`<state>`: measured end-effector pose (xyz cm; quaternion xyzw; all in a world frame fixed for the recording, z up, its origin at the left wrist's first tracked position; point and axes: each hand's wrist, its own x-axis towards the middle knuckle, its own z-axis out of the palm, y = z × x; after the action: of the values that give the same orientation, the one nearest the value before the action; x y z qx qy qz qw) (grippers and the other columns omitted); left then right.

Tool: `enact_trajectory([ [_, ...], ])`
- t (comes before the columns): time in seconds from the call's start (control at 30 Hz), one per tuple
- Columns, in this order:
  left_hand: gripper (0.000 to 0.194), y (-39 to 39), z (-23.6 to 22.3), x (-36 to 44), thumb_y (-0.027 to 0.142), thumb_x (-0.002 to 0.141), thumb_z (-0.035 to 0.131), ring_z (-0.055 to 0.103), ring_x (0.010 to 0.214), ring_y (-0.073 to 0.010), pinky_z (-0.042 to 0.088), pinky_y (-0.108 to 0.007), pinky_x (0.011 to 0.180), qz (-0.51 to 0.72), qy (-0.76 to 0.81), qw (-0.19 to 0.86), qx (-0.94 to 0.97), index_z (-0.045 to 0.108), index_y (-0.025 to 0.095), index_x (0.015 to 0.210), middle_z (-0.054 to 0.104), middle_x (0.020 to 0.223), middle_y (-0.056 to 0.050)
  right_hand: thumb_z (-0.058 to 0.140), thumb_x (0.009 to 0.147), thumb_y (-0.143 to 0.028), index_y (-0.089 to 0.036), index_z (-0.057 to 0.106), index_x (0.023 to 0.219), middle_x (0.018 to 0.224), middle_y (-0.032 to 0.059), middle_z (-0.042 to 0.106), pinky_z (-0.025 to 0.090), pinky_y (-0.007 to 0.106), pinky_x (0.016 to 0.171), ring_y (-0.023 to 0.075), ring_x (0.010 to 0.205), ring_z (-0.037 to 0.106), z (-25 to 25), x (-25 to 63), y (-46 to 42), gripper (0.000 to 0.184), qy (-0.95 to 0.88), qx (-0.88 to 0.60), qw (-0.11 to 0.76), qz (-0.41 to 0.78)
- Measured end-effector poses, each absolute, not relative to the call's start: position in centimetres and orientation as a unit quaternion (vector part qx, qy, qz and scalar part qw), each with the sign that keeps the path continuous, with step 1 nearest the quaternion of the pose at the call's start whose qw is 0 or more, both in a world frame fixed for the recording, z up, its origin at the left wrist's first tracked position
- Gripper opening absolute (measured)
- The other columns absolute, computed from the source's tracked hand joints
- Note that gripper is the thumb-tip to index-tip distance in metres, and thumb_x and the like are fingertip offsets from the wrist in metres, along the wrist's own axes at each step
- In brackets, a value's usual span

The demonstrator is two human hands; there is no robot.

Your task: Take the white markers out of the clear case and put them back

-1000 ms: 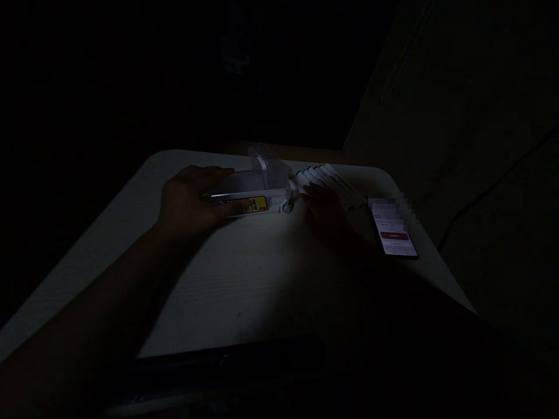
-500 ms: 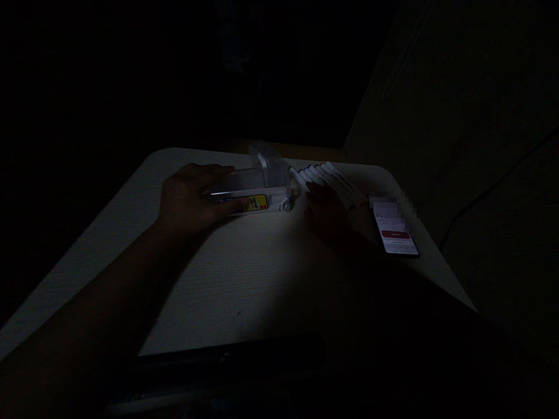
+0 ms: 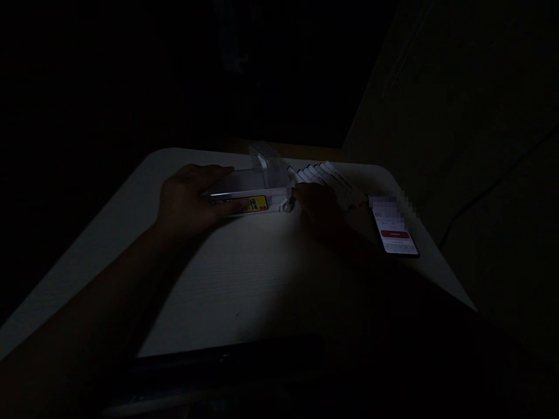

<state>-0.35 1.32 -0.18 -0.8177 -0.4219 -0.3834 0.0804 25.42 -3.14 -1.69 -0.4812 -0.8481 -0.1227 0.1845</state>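
1. Head view: my left hand (image 3: 186, 198) is clamped around the near-left end of the clear case (image 3: 240, 181), which lies on the pale table (image 3: 218, 291), its lid (image 3: 268, 160) raised at the far right.
2. My right hand (image 3: 319, 208) is by the case's right end, partly over the row of markers (image 3: 334, 176); in this darkness I can't tell whether its fingers are apart or closed on anything.
3. The markers lie loose, so a brush from my right knuckles could set them rolling, perhaps towards the phone (image 3: 395, 228).
4. Squeezing too hard on my left could bow the thin-looking case or make it skid.
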Motion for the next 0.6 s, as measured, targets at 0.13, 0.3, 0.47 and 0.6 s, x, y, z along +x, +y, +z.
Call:
enact_trajectory([
  [0.13, 0.063, 1.43, -0.27, -0.36, 0.062, 0.064, 0.059, 0.058, 0.095, -0.0194, 0.046, -0.033, 0.086, -0.384, -0.414, 0.089, -0.82, 0.058, 0.019, 0.11, 0.062, 0.11, -0.004, 0.038, 0.078, -0.011, -0.015, 0.045, 0.127, 0.133, 0.0122, 0.041, 0.029, 0.038, 0.093, 0.0241, 0.118, 0.035, -1.87, 25.43, -2.94, 0.05, -0.866, -0.448, 0.174, -0.138],
  [0.3, 0.062, 1.32, -0.18, -0.37, 0.061, 0.063, 0.06, 0.058, 0.095, -0.0191, 0.046, -0.034, 0.087, -0.382, -0.424, 0.071, -0.818, 0.057, 0.021, 0.111, 0.062, 0.111, -0.002, 0.041, 0.077, -0.013, -0.016, 0.048, 0.125, 0.128, 0.0114, 0.046, 0.029, 0.038, 0.092, 0.0248, 0.116, 0.036, -1.46, 25.26, -3.07, 0.049, -0.866, -0.454, 0.157, -0.136],
  [0.47, 0.06, 1.08, 0.07, -0.32, 0.059, 0.065, 0.059, 0.057, 0.097, -0.0205, 0.046, -0.035, 0.089, -0.373, -0.43, 0.061, -0.82, 0.057, 0.022, 0.112, 0.061, 0.113, -0.003, 0.038, 0.081, -0.018, -0.013, 0.054, 0.115, 0.113, 0.0109, 0.057, 0.03, 0.037, 0.09, 0.0232, 0.105, 0.044, -1.09, 25.31, -3.38, 0.038, -0.845, -0.484, 0.19, -0.121],
  [0.6, 0.059, 1.0, 0.15, -0.24, 0.058, 0.066, 0.059, 0.057, 0.097, -0.0208, 0.046, -0.035, 0.088, -0.373, -0.428, 0.064, -0.82, 0.057, 0.021, 0.112, 0.061, 0.113, -0.003, 0.036, 0.083, -0.019, -0.012, 0.054, 0.115, 0.116, 0.0118, 0.056, 0.029, 0.038, 0.09, 0.0231, 0.107, 0.045, -1.17, 25.42, -3.39, 0.037, -0.831, -0.497, 0.218, -0.124],
])
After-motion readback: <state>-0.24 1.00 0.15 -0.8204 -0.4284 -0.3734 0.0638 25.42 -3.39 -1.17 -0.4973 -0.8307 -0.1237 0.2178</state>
